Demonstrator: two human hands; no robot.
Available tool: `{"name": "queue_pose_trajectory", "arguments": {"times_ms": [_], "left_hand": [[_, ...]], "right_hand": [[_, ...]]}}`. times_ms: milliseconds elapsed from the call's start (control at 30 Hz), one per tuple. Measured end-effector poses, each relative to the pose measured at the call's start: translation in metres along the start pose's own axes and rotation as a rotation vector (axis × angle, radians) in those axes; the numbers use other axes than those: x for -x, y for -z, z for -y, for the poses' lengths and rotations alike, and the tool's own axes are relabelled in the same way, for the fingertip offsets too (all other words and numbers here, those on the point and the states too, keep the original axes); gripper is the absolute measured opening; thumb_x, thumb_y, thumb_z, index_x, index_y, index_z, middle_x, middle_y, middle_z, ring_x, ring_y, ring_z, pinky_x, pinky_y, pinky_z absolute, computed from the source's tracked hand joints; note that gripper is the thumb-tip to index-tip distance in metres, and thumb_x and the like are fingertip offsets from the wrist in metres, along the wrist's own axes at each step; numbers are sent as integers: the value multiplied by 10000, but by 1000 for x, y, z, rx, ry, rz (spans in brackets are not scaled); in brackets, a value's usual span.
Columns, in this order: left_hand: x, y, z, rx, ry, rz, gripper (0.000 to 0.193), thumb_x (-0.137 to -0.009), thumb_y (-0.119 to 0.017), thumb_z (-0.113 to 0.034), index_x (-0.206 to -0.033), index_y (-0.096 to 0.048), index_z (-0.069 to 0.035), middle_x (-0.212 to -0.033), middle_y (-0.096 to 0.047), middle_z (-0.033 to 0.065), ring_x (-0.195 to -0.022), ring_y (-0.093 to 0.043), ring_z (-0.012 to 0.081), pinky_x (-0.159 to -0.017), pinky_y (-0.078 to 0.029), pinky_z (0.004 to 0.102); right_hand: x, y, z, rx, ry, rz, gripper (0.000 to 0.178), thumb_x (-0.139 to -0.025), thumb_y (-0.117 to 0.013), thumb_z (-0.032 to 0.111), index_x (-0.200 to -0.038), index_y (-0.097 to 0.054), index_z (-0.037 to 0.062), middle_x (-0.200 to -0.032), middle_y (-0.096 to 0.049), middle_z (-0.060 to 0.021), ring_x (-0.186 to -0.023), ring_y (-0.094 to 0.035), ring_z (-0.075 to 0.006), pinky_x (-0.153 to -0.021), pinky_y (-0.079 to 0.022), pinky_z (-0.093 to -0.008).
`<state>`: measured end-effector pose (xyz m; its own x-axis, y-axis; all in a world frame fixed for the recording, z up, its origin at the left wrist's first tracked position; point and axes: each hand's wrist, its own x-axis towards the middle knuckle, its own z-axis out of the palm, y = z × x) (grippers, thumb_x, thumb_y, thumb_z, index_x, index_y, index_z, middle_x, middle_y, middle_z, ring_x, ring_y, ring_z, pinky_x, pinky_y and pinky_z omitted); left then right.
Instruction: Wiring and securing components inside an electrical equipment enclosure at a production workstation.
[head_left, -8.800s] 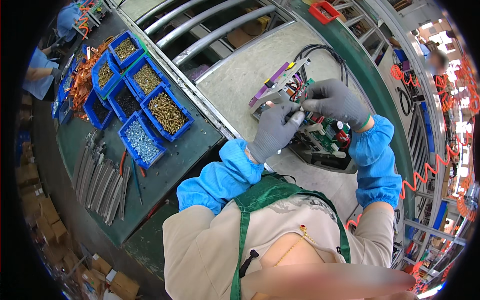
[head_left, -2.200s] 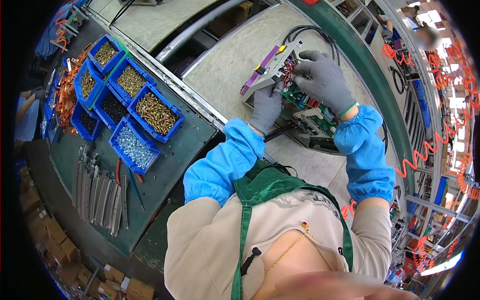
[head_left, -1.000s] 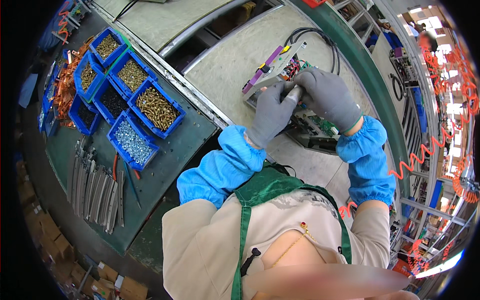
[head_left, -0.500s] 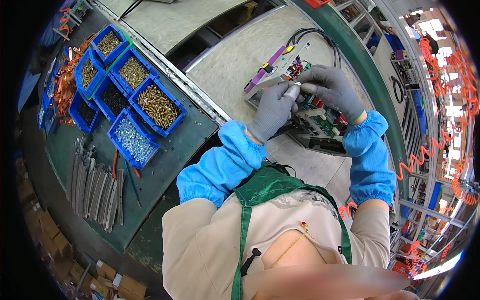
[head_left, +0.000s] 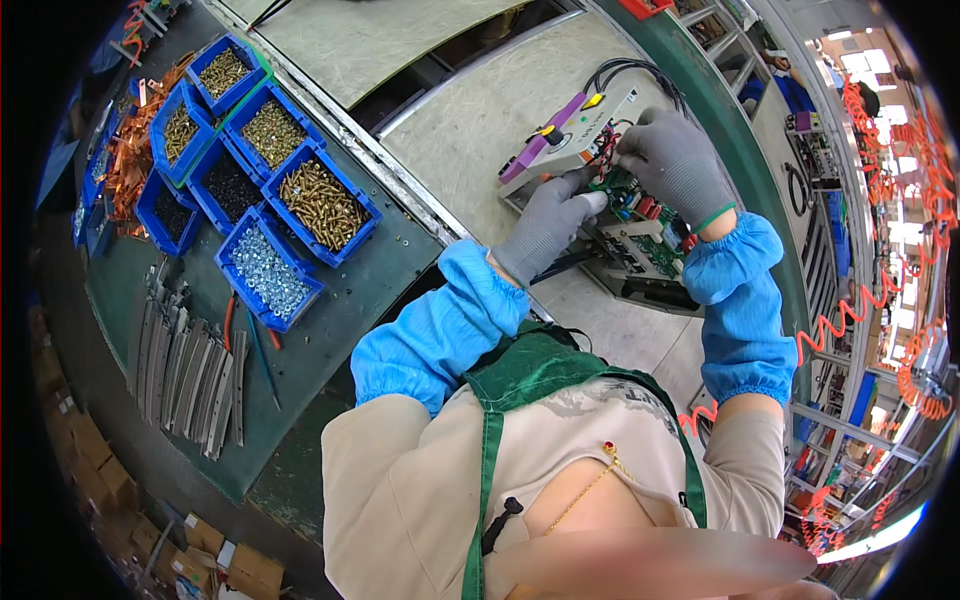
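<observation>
Beside the purple-edged panel (head_left: 588, 138): there's the left hand (head_left: 550, 230), thumb spread, can't tell its grip's hold!
Red wires (head_left: 606, 147): right hand (head_left: 676, 162) at them, fingers curled, grip's hold hidden.

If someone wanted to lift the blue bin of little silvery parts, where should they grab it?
Probably by the free end wall of the silvery-parts bin, reaching in from the person's own side with the left hand, the nearer one. That upright wall faces the person with open bench beside it, while the bin of brass-coloured screws crowds its far long side.
</observation>
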<state>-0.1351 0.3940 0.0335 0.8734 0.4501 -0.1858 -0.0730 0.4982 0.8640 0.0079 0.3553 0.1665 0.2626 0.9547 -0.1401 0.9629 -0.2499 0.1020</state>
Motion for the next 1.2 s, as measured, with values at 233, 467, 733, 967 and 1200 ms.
{"name": "queue_pose_trajectory", "arguments": {"times_ms": [233, 467, 733, 967, 1200], "left_hand": [[-2, 1, 2, 69, -22, 54, 563, -866, -570, -226, -1384, -456, -36, -776, -544, -10, -647, -464, 61, -538, -370, 212], [-5, 4, 6, 91, -10, 67, 583, -850, -576, -199, -1388, -445, -19, -842, -559, 2, -659, -450, 62, -557, -375, 215], [-4, 9, 2, 99, -44, 144, 657, -771, -565, -91, -1400, -412, 20, -1085, -603, 80, -801, -540, 121, -709, -457, 227], [-4, 12, -6, 86, -30, 195, 669, -756, -569, -75, -1381, -390, 86, -1305, -520, 150, -1199, -480, 210, -1044, -344, 294], [-10, 21, -1, -45, -50, 246, 675, -749, -565, -53, -1386, -384, 77, -1290, -526, 143, -1167, -493, 196, -991, -386, 289]], "right_hand": [[-1, -4, 0, 63, -1, -49, 134, -753, -698, 179, -843, -725, 83, -973, -585, -130, -958, -555, -309, -824, -460, -398], [-6, -4, 1, -3, -45, 20, 144, -750, -691, 170, -852, -723, 72, -966, -585, -126, -940, -564, -307, -813, -468, -403], [-11, -12, 7, 79, -1, -15, 163, -722, -687, 137, -862, -710, 56, -955, -572, -134, -936, -565, -310, -790, -487, -415], [4, -11, -6, -216, -137, -58, 163, -742, -671, 148, -867, -704, 49, -914, -571, -129, -865, -585, -315, -742, -476, -403], [-16, -15, -7, -105, 9, 5, 159, -751, -639, 130, -861, -688, 27, -946, -569, -148, -879, -591, -327, -756, -489, -407]]}}
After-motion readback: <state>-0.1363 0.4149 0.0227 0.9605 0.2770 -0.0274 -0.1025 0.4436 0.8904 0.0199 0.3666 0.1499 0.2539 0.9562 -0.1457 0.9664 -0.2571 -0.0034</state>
